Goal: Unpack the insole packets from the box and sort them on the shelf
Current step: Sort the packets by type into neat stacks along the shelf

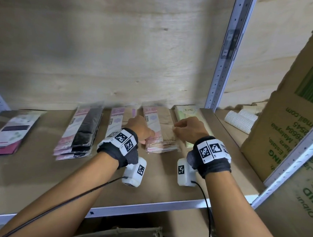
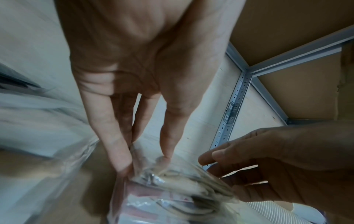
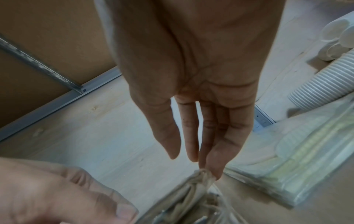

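I'm squaring up the tan insole packet stack [image 1: 160,132] on the shelf [image 1: 165,176], between the green stack [image 1: 188,113] and a pink one. My left hand [image 1: 138,127] grips its left edge; my right hand [image 1: 188,129] pinches its right. Next I judge: release, fetch more from the box.

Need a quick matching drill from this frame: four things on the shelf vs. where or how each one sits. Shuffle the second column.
Things
1. stack of pink-and-tan insole packets
2. stack of pale green insole packets
3. stack of pink packets with black insoles
4. white ribbed paper cups

Places
A. far right, beyond the metal upright
B. between both hands
C. under the right hand, rightmost insole stack
D. left of the left hand, with a lilac stack between

Pairs: 1-B, 2-C, 3-D, 4-A
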`<action>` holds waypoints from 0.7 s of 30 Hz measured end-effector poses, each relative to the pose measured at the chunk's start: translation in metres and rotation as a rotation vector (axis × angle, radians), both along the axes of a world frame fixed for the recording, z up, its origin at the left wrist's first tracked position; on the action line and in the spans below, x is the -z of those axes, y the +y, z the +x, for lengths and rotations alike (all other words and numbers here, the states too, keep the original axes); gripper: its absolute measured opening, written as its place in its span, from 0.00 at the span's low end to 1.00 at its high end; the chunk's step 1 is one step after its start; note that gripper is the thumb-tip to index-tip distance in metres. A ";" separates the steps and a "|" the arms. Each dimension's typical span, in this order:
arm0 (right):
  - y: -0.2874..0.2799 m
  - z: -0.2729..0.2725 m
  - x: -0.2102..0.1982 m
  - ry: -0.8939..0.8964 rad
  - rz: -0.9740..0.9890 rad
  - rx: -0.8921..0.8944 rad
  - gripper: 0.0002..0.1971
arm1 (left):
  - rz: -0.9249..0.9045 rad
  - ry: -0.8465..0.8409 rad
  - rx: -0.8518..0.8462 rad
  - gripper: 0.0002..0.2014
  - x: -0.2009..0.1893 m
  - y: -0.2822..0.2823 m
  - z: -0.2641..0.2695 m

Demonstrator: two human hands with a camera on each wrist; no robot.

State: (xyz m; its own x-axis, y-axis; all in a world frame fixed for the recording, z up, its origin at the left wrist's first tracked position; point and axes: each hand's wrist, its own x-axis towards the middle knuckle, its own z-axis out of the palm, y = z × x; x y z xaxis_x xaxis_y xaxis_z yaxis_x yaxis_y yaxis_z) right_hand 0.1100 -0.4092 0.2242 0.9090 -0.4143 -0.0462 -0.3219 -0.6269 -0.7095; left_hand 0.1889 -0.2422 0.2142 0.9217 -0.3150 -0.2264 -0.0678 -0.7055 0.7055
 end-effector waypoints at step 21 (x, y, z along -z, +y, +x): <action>0.056 0.002 -0.025 -0.195 0.194 -0.174 0.07 | -0.267 -0.325 -0.170 0.04 -0.046 0.133 0.025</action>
State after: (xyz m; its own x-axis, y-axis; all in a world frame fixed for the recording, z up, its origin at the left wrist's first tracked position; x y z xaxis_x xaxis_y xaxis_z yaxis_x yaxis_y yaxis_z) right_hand 0.1116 -0.3534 0.2490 0.9648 -0.2526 0.0728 -0.0681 -0.5075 -0.8589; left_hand 0.2141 -0.1094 0.2605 0.9751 -0.1611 0.1523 -0.2152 -0.5219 0.8254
